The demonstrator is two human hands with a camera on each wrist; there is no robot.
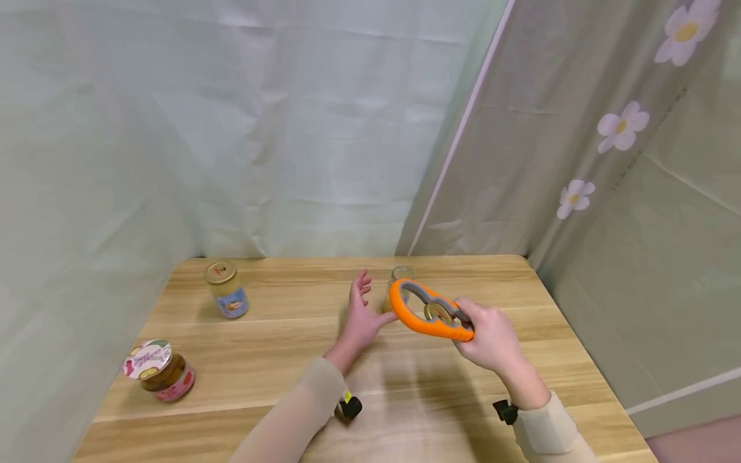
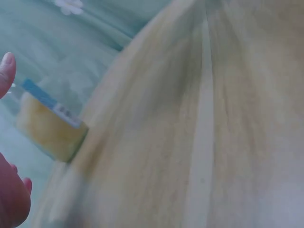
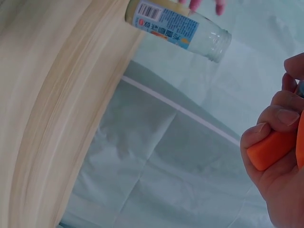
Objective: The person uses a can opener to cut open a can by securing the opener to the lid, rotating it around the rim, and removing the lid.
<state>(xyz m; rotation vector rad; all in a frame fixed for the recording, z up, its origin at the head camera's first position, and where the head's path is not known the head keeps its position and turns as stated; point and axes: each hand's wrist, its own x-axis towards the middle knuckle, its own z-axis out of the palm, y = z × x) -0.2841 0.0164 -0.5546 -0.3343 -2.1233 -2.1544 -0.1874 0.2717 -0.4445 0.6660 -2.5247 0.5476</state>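
My right hand (image 1: 492, 335) grips an orange jar opener (image 1: 431, 326) with a grey inner edge; the fingers wrap its handles in the right wrist view. A gold lid (image 1: 438, 313) shows inside the opener's loop. Behind the opener stands a glass jar (image 1: 402, 274), partly hidden in the head view. The right wrist view shows this jar (image 3: 175, 28) with a bare threaded neck, a blue label and pale yellow contents. My left hand (image 1: 360, 316) is beside the jar, fingers spread and thumb out toward it, holding nothing.
A gold-lidded jar (image 1: 228, 290) with a blue label stands at the table's back left. Nearer on the left is a jar (image 1: 164, 373) with a patterned white lid and dark contents. Pale curtains (image 1: 324, 128) hang behind the wooden table (image 1: 278, 360) and along its right side.
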